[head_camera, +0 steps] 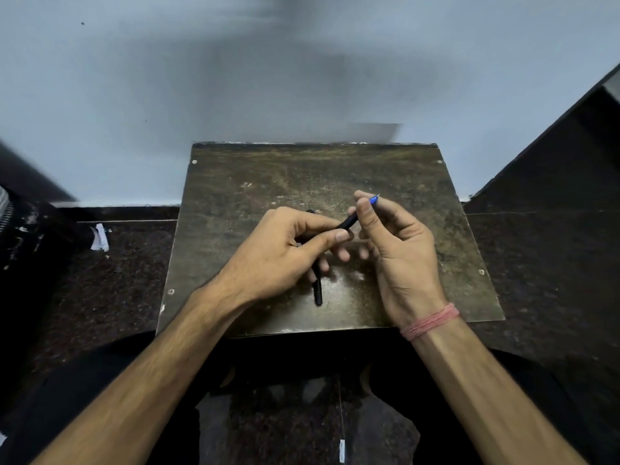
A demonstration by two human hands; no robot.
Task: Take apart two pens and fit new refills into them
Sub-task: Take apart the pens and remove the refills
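Above a small worn brown table [268, 176], both hands hold one black pen [349, 222]. My left hand [281, 250] grips its barrel between thumb and fingers. My right hand [399, 243] pinches the front end, where a blue tip [374, 199] sticks out past the fingertips. A second black pen [317, 290] lies on the table under my left hand, pointing toward me; its far end [310, 211] shows beyond the knuckles. Whether refills lie on the table I cannot tell.
The table stands against a pale wall [235, 78] on a dark speckled floor [117, 263]. A crumpled white scrap [100, 237] lies on the floor at left. A pink thread band [431, 322] circles my right wrist. My dark-trousered legs are below the table's near edge.
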